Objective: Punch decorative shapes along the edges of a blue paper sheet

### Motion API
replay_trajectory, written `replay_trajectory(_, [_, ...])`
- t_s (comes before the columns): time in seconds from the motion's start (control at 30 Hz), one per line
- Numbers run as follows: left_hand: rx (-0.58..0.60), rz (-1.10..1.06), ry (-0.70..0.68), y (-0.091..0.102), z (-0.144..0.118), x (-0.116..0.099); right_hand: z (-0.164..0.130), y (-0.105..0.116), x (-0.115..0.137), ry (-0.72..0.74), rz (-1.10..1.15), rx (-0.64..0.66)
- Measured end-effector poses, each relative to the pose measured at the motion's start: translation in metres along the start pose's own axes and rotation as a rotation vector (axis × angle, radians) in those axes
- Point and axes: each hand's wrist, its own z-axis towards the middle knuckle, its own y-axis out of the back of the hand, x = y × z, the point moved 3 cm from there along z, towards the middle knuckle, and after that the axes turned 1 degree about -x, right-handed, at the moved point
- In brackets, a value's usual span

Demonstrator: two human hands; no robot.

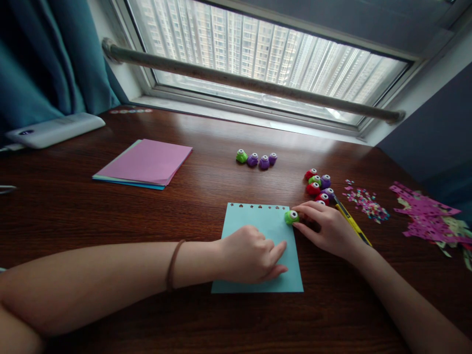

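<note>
A light blue paper sheet (271,231) lies on the dark wooden table (206,196), with a row of small punched shapes along its far edge. My left hand (250,253) rests on the sheet's near half, fingers pressing it flat. My right hand (326,226) grips a small green craft punch (291,217) clamped on the sheet's right edge near the far corner.
Several red, green and purple punches (319,186) cluster right of the sheet, more punches (257,159) farther back. A yellow utility knife (350,221), confetti (367,201) and pink punched scraps (427,214) lie at right. A pink-topped paper stack (145,162) and a white device (55,129) sit at left.
</note>
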Motion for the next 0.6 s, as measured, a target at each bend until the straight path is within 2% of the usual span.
replay_trajectory(0.2, [0.073, -0.013, -0.031, -0.0030, 0.0011, -0.0003, 0.0002, -0.0010, 0.0008, 0.015, -0.023, -0.005])
replay_trajectory(0.6, [0.068, -0.016, -0.060, -0.0026, 0.0009, -0.0006, 0.0013, -0.0024, 0.0020, 0.051, -0.039, -0.039])
